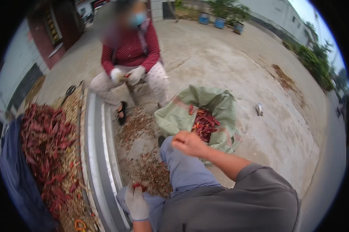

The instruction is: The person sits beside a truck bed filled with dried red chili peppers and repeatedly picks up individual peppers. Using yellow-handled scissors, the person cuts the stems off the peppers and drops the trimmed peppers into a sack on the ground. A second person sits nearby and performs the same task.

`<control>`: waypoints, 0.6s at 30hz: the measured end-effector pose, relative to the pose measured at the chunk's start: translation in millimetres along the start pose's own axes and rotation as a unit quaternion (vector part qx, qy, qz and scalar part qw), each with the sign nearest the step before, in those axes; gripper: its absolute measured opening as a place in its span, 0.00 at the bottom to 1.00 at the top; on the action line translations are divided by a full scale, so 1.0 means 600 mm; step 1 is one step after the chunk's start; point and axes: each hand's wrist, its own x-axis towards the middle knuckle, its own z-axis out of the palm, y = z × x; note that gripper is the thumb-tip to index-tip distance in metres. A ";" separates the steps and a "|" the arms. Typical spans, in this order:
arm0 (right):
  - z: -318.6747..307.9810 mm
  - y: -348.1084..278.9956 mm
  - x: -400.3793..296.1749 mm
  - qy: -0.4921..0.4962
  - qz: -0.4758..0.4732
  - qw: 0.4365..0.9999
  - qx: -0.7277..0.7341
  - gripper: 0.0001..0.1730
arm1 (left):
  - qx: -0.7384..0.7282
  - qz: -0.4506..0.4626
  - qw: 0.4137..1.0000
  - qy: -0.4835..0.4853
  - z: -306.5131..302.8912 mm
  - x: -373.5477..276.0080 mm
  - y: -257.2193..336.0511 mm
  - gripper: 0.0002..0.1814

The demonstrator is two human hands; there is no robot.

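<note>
My left hand (136,201), in a white knit glove, holds red dried chili peppers (139,186) above my left knee. Over my right knee is my bare right hand (189,143), its fingers curled inward; whether anything lies inside them is hidden. Just beyond that hand stands a pale green woven sack (174,116) with its mouth wide. Inside it lies a heap of red chili peppers (205,124), and a single chili (191,109) shows against its inner left side. To my left, a large pile of dark red dried chilies (44,139) rests on straw-coloured plant matter (71,158).
A seated person (131,55) in white gloves faces me, holding something red. A grey metal channel (97,156) runs along my left, near scissors (70,90) and dark blue cloth (17,174). Stem debris (155,171) litters the concrete. Blue plant pots (219,23) stand far off.
</note>
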 end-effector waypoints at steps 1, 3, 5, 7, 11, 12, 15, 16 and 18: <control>-0.041 0.030 0.013 0.040 0.005 0.997 -0.067 0.17 | -0.108 -0.062 0.992 0.001 0.005 -0.012 0.029 0.12; -0.089 0.086 0.047 0.075 0.022 0.982 -0.173 0.19 | -0.324 -0.050 0.945 0.005 -0.001 -0.021 0.038 0.14; -0.086 0.111 0.068 0.051 0.033 0.972 -0.227 0.21 | -0.359 -0.053 0.931 0.027 -0.026 -0.040 0.044 0.16; -0.030 0.089 0.097 -0.023 0.025 0.987 -0.157 0.24 | -0.404 -0.027 0.914 0.037 -0.042 -0.055 0.049 0.18; 0.176 -0.085 0.136 -0.236 0.001 0.970 0.064 0.20 | -0.327 -0.064 0.940 0.068 -0.090 -0.104 0.066 0.22; 0.223 -0.138 0.140 -0.286 -0.015 0.953 0.100 0.20 | -0.290 -0.085 0.949 0.089 -0.101 -0.117 0.067 0.23; 0.371 -0.310 0.135 -0.397 -0.182 0.894 0.100 0.18 | -0.203 -0.089 0.965 0.143 -0.122 -0.155 0.078 0.28; 0.422 -0.359 0.125 -0.414 -0.254 0.870 0.083 0.18 | -0.150 -0.093 0.970 0.168 -0.128 -0.167 0.084 0.30; 0.504 -0.428 0.102 -0.423 -0.346 0.836 0.048 0.17 | -0.092 -0.093 0.973 0.192 -0.141 -0.189 0.092 0.32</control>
